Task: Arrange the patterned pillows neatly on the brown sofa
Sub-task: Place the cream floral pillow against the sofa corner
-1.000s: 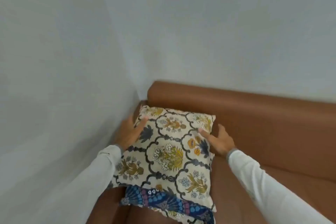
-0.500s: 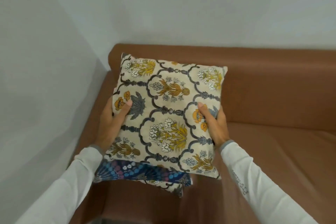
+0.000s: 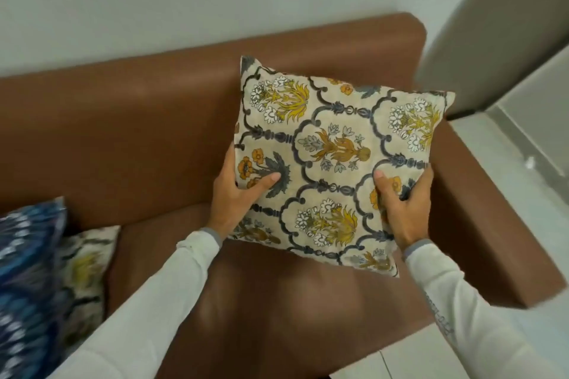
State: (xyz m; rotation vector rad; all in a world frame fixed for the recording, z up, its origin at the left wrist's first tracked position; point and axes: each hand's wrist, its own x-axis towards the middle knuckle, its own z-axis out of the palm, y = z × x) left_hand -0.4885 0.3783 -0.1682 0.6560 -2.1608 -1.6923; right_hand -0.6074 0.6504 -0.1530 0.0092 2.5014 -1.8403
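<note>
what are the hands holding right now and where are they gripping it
Both hands, left and right, hold the floral pillow by its opposite side edges, thumbs on the front.

I hold the floral pillow (image 3: 335, 163) between my left hand (image 3: 237, 194) and right hand (image 3: 403, 203), above the sofa (image 3: 138, 132) seat near its right armrest (image 3: 492, 224). Two more pillows (image 3: 46, 271) lie at the seat's left.

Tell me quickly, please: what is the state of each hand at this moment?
Left hand: closed on the left edge of the cream floral pillow.
Right hand: closed on the right edge of the same pillow.
</note>
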